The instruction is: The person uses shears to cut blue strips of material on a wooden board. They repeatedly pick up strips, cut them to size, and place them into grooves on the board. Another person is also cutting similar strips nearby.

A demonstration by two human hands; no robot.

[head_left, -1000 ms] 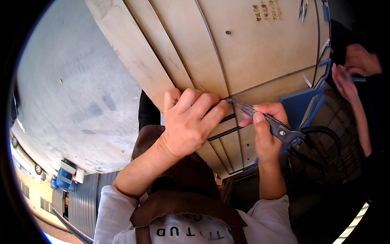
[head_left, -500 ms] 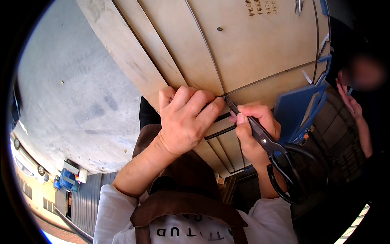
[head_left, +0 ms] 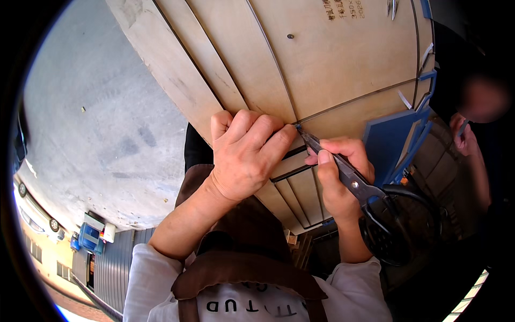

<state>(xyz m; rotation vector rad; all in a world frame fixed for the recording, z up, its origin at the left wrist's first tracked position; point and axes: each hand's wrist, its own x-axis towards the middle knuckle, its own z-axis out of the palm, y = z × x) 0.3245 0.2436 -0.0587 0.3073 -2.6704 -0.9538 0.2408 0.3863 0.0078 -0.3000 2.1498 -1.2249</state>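
- A worker in a brown apron over a white shirt leans over a pale board, both bare hands at work.
- The left hand rests on the board, knuckles up and fingers bent close together; whether its hidden fingertips grip anything cannot be told.
- The right hand is closed around dark scissors, thumb and fingers clasping the blades ahead of the pivot rather than the black loop handles, which hang free past the board's edge.
- The scissors' tip sits at a crossing of dark lines on the board, just beside the left forefinger, where a small blue bit shows.
- A blue sheet juts from the board's right side, well apart from the tip, with a white strip near its upper corner.
- Farther up the board are a small dark stud and, at the top, a metal tool cut off by the frame.
- Across the board at right, a co-worker's hand holds a thin item too blurred to identify.
- Beyond, grey floor stretches toward a parked car, a blue vehicle and a ribbed grey wall.
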